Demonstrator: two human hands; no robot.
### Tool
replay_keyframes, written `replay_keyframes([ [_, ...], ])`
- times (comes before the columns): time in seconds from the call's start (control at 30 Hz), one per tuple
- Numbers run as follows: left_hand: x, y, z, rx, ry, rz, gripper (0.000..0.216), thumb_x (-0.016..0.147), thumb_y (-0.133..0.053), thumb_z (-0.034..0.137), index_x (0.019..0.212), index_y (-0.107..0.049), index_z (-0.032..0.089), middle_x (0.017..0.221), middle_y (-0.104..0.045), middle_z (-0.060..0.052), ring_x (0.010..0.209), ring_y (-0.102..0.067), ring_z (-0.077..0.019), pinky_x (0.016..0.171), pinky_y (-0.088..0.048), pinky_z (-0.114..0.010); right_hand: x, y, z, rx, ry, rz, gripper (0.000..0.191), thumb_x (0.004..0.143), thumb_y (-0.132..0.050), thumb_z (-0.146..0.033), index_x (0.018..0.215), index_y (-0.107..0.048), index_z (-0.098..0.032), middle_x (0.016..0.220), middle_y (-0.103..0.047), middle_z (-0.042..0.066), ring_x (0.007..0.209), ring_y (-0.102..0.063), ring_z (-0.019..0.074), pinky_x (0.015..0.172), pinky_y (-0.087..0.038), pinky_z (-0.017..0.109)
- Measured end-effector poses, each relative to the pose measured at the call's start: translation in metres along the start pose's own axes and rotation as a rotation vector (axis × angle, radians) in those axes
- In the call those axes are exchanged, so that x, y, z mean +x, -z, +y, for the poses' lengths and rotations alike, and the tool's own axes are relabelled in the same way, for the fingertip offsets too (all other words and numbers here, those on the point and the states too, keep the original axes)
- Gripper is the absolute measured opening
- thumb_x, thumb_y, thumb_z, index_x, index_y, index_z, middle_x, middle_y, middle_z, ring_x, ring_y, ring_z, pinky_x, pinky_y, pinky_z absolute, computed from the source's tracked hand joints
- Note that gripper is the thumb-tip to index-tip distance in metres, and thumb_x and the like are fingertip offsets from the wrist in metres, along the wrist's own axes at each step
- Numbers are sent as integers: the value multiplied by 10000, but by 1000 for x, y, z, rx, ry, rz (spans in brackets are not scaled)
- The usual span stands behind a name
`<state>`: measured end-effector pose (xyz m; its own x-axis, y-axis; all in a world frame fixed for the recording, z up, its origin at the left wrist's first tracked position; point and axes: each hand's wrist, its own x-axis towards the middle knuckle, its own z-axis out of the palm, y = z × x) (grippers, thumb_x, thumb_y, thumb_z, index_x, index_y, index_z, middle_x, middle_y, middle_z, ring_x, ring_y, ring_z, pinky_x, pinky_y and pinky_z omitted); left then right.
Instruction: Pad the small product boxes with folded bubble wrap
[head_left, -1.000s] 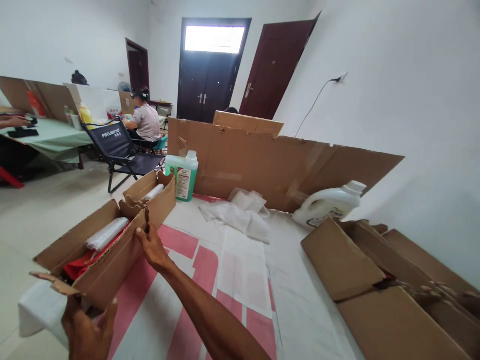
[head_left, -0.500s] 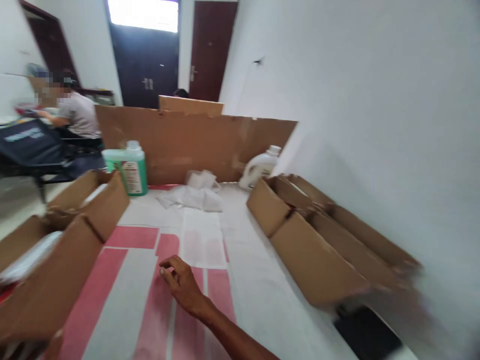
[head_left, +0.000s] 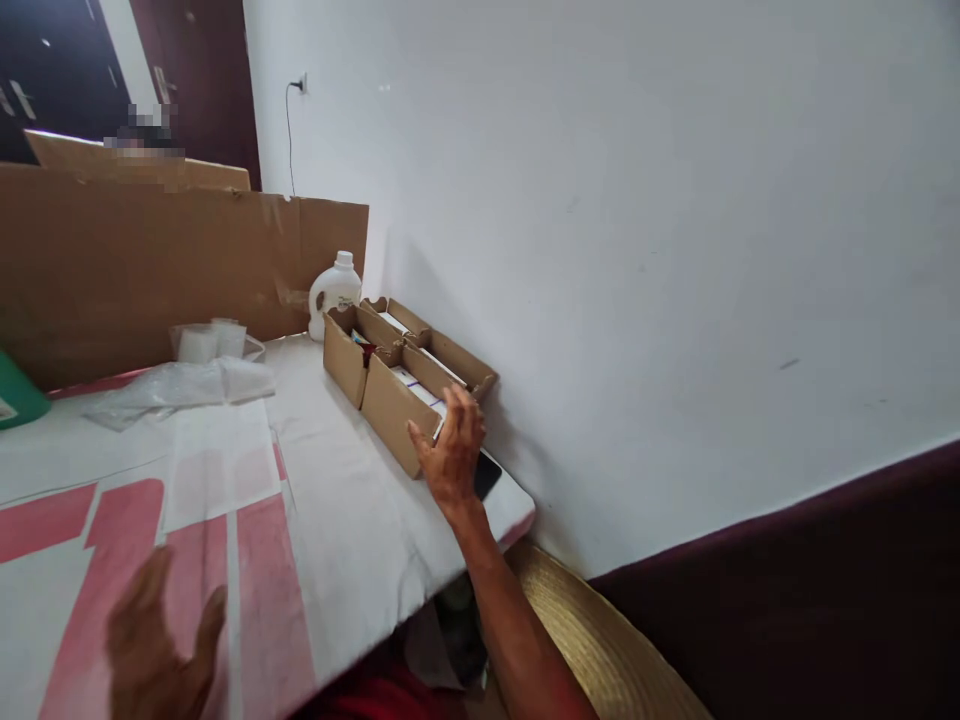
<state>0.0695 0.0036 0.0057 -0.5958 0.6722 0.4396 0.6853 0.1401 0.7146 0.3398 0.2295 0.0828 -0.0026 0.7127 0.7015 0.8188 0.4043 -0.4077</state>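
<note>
Right hand (head_left: pixel 451 462): half open and curved, thumb well apart from the fingers; the near end of a box lies between them, but whether skin presses on cardboard I cannot tell.
Left hand (head_left: pixel 161 640): at 8 o'clock from the right one, blurred, thumb and fingers spread wide over the table (head_left: pixel 352 520), holding nothing visible.
Near box (head_left: pixel 394 415): brown cardboard, open-topped, on the table at 11 o'clock from the right wrist; long axis runs from between 10 and 11 to between 4 and 5, its near end pointing at the hand.
White contents (head_left: pixel 416 385): inside that box, marked with a purple line.
Far box (head_left: pixel 344 370): end to end with the near box, at its 10 to 11 o'clock; something red shows inside.
Right-hand boxes (head_left: pixel 463 358): alongside, at 1 o'clock, much the same slant.
Black flat object (head_left: pixel 487 475): just beside the right hand at 4 o'clock, partly hidden.
White jug (head_left: pixel 341 290): upright, 11 o'clock from the near box.
Clear plastic (head_left: pixel 187 388): crumpled, between 9 and 10 o'clock from the right hand.
Cardboard panel (head_left: pixel 165 260): upright at 10 o'clock, behind the plastic.
Green container (head_left: pixel 19 390): 9 o'clock, cut by the frame.
</note>
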Motion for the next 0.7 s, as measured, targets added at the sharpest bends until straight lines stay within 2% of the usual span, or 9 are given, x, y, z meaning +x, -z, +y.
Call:
replay_keyframes([
  [0.1, 5, -43, 17, -80, -199, -155, 643, 916, -525, 567, 1444, -466, 204, 1462, -517, -141, 1415, -443, -340, 1209, -342, -583, 5, 1, 16, -47, 8, -142, 358, 933, -630, -274, 1271, -617, -156, 1211, -679, 178, 1207, -540, 336, 1076, -350, 555],
  [0.2, 2, -80, 18, -192, -181, -300, 527, 932, -534, 482, 1390, -512, 222, 1434, -529, -133, 1373, -498, -311, 1166, -412, -566, 6, -3, 21, 7, 8, -179, 179, 952, -569, -190, 1068, -705, -201, 1067, -727, 121, 1088, -574, 299, 970, -412, 453],
  [0.3, -3, -98, 9, -248, -123, -373, 502, 932, -550, 469, 1368, -533, 222, 1420, -525, -127, 1358, -510, -304, 1115, -474, -547, 5, 1, 23, 80, 21, -158, 196, 978, -537, -208, 911, -721, -206, 934, -737, 90, 966, -593, 273, 892, -435, 404],
  [0.47, 3, -90, 9, -276, -31, -374, 543, 937, -545, 497, 1400, -500, 218, 1407, -533, -136, 1301, -548, -308, 1059, -516, -541, -21, 30, 23, 285, 134, -132, 254, 1012, -527, -261, 871, -734, -219, 816, -706, 60, 848, -598, 243, 804, -489, 374],
  [0.6, 15, -76, 14, -297, 42, -298, 775, 881, -611, 559, 1526, -340, 224, 1466, -479, -161, 1316, -530, -331, 1069, -492, -586, -55, 65, 13, 470, 232, -210, 166, 989, -600, -209, 949, -749, -270, 811, -706, 26, 913, -631, 229, 827, -522, 359],
  [0.67, 18, -70, 11, -291, 26, -317, 905, 836, -668, 569, 1570, -250, 243, 1531, -418, -161, 1390, -467, -342, 1119, -445, -600, -66, 84, 10, 526, 228, -267, 119, 966, -652, -230, 995, -747, -296, 951, -739, 32, 1054, -638, 242, 919, -523, 385],
  [0.7, 17, -67, 8, -282, 6, -334, 946, 816, -690, 571, 1578, -230, 250, 1558, -392, -158, 1428, -427, -348, 1148, -411, -607, -69, 92, 11, 551, 196, -279, 135, 951, -683, -295, 1074, -737, -303, 1106, -734, 49, 1165, -614, 264, 989, -508, 421],
])
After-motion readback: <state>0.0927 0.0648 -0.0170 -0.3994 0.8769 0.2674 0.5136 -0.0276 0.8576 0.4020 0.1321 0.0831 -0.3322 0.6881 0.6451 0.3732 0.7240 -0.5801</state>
